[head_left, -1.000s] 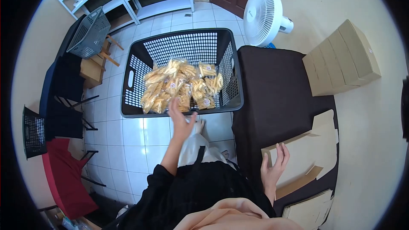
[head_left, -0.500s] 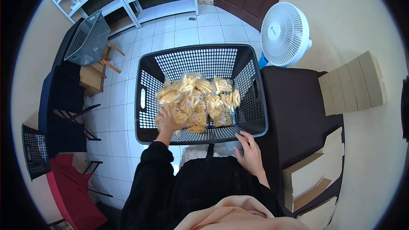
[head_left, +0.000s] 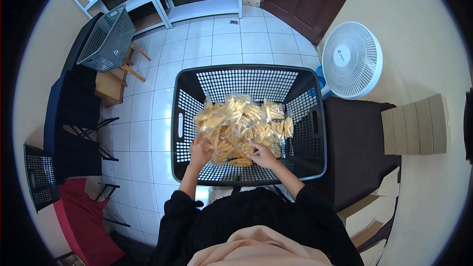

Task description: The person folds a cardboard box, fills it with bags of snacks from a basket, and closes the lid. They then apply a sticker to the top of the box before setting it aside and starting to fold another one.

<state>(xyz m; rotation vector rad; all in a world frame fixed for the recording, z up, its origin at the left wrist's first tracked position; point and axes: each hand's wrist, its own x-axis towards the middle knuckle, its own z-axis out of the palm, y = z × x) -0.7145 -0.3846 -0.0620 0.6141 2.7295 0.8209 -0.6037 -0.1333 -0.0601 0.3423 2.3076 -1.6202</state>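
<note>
A black plastic basket (head_left: 246, 72) with lattice walls stands before me, holding a heap of clear snack packets (head_left: 241, 111) filled with yellow stick-shaped pieces. Some packets carry a small round label. At the heap's near left, my left hand (head_left: 201, 151) has its fingers curled on a packet, partly hiding it. On the near right side, my right hand (head_left: 263, 156) pinches the edge of another packet between thumb and fingers. Both hands are inside the basket, below its near rim.
To the right are a dark-covered table (head_left: 352, 138), a row of cardboard boxes (head_left: 416, 125) and a white fan (head_left: 351, 59). A grey basket (head_left: 109, 39) sits on the left, with white shelves (head_left: 204, 9) at the back. Opened cartons (head_left: 372, 216) lie at the lower right.
My right hand has moved from the basket's near right rim into the basket, onto a packet. My left hand stays at the heap's near left. The view has shifted slightly.
</note>
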